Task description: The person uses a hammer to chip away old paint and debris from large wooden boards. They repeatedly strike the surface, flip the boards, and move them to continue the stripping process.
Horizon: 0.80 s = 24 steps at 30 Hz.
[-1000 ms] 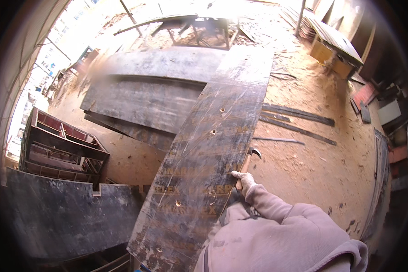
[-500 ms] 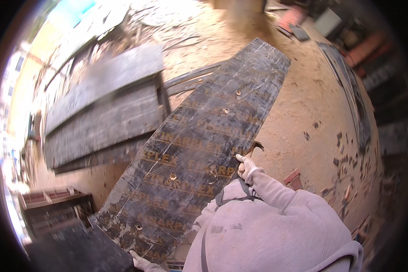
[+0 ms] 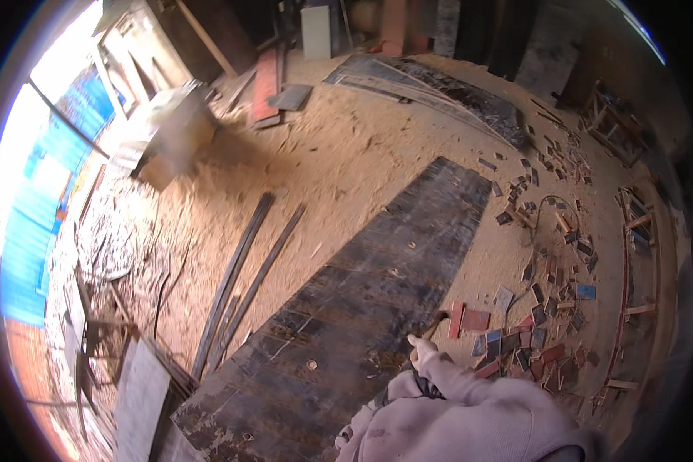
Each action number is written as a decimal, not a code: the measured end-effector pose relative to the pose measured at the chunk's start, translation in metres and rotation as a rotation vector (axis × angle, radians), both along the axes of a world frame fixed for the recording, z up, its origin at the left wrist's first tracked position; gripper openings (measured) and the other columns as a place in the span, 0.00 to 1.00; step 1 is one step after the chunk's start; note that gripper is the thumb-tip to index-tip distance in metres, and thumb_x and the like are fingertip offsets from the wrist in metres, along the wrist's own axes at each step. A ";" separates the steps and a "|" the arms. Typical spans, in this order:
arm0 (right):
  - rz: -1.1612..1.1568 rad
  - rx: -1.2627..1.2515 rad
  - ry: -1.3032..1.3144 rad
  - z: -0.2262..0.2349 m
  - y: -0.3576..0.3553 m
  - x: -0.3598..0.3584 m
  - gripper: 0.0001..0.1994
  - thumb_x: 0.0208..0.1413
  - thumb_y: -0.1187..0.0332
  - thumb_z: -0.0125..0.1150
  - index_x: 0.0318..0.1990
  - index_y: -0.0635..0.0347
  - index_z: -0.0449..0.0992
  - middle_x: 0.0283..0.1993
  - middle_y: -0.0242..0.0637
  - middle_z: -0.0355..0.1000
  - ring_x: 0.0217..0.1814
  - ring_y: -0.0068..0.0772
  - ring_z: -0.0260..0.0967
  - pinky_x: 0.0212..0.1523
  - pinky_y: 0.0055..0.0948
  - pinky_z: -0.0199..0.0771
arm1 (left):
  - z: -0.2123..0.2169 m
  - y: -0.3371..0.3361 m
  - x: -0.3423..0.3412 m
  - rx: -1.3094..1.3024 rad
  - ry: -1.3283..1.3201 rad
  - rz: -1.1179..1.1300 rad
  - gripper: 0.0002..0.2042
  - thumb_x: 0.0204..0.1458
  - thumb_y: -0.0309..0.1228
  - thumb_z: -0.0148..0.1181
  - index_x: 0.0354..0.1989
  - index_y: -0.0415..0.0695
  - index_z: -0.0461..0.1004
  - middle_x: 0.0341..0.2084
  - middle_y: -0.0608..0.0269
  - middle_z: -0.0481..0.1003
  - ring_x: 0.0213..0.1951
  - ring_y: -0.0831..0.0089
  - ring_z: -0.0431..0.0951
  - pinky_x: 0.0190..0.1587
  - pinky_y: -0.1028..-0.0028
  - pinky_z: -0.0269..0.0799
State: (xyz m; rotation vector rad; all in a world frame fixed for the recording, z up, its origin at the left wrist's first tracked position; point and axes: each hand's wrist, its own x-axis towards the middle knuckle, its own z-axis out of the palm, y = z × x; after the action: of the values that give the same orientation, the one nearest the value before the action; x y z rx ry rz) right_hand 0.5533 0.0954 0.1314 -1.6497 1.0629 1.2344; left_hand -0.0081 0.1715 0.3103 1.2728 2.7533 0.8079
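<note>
A long, dark film-faced plywood panel [image 3: 339, 308] slants across the middle, from lower left to upper right. Its face is scuffed, with faded markings and several small holes. My right hand [image 3: 421, 350], in a pale glove, is closed on the panel's right edge, thumb on top and fingers hidden underneath. Just past that hand a dark curved metal piece [image 3: 441, 316] pokes out, resembling a hammer's claw; what it belongs to is hidden. My left hand is outside the picture, as is the panel's near end.
Offcut blocks [image 3: 543, 331] litter the ground at right, beside a wooden frame [image 3: 631, 308]. Long dark strips [image 3: 235, 285] lie left of the panel. Grey boards [image 3: 142, 400] stand at lower left. More panels [image 3: 439, 100] lie at the back, near a red board [image 3: 266, 88].
My view has swung to the right, and the panel has come along, still in my right hand. The stacked boards at left and my left hand have left the picture.
</note>
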 end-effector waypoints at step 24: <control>-0.539 0.678 -0.839 0.083 0.403 0.705 0.15 0.61 0.54 0.68 0.29 0.52 0.72 0.26 0.29 0.66 0.29 0.22 0.64 0.28 0.33 0.70 | 0.095 0.784 0.775 0.171 -0.640 -1.150 0.28 0.64 0.45 0.60 0.65 0.38 0.69 0.60 0.56 0.72 0.57 0.63 0.72 0.61 0.65 0.68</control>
State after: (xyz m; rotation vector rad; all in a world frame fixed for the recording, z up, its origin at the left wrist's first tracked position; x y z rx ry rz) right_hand 1.2588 0.4982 0.2141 -1.0529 0.4207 0.3768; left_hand 0.7664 0.9555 0.4057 1.8281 1.1659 1.0071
